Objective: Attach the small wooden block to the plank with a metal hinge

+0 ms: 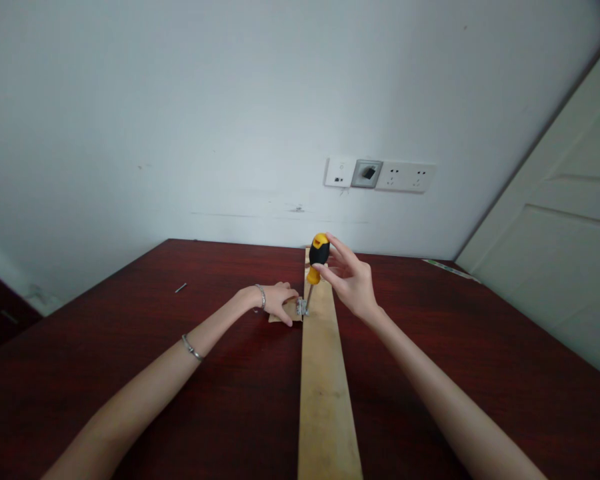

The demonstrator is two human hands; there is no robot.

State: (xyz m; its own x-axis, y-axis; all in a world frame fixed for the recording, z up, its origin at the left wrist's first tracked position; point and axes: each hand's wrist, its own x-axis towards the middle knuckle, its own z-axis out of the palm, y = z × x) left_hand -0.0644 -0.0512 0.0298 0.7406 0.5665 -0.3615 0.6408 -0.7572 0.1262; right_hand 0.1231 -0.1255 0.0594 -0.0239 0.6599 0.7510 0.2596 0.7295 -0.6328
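Observation:
A long pale wooden plank point(325, 380) runs from the near edge of the view toward the wall. At its left side, a metal hinge point(302, 307) bridges to a small wooden piece point(293, 310). My left hand point(279, 300) lies over this small piece and holds it down, thumb toward me and fingers on the far side. My right hand point(351, 277) pinches the handle of a yellow and black screwdriver point(319, 253) between thumb and fingers. The screwdriver stands nearly upright, its tip at the hinge on the plank. Any screw beneath the tip is too small to make out.
The dark red wooden table point(190, 400) meets a white wall. A small metal pin or screw point(181, 288) lies left of my left hand. Wall sockets point(400, 177) sit above the table, and a white panelled door point(570, 227) stands at the right.

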